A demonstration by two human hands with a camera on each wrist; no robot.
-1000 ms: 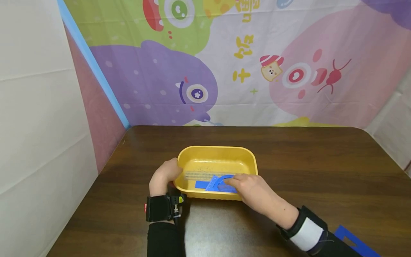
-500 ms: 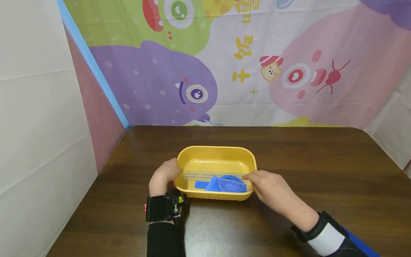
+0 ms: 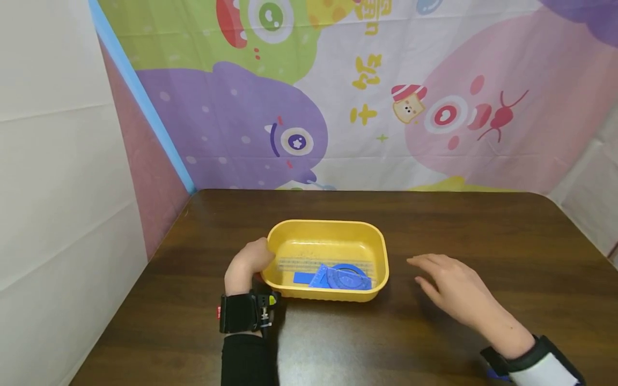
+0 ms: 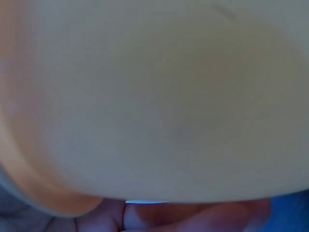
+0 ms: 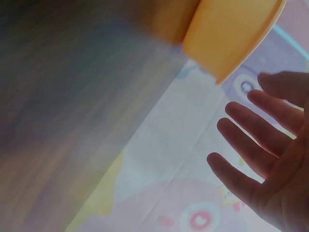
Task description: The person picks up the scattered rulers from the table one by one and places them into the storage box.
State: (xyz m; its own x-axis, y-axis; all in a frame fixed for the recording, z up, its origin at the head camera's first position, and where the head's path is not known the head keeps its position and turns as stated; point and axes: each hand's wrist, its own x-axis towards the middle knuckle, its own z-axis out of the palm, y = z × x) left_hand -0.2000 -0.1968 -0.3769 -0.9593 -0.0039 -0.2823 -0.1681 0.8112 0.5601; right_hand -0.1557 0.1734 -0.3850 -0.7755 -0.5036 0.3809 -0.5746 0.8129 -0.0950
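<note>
A yellow plastic tub (image 3: pixel 328 230) stands on the table, its front edge towards me. My left hand (image 3: pixel 252 257) grips its left rim; the left wrist view is filled by the tub wall (image 4: pixel 154 96), with fingers (image 4: pixel 203 220) curled along the lower edge. Inside lie a blue protractor (image 3: pixel 350 280), a blue set square (image 3: pixel 317 276) and a clear ruler (image 3: pixel 295 264), overlapping one another. To the right of the tub, my right hand (image 3: pixel 454 287) is held apart from it and holds nothing. Its fingers are spread in the right wrist view.
Below my right wrist, a bit of a blue flat piece (image 3: pixel 497 375) shows on the brown table (image 3: pixel 193 300); the sleeve hides the rest. A cartoon-printed cloth (image 3: pixel 367 161) hangs behind the table, and a white cloth (image 3: pixel 63 214) hangs at the left.
My right hand has come out of the tub, let go of the protractor and moved right, its forearm now covering most of the blue piece. My left hand keeps its place on the rim.
</note>
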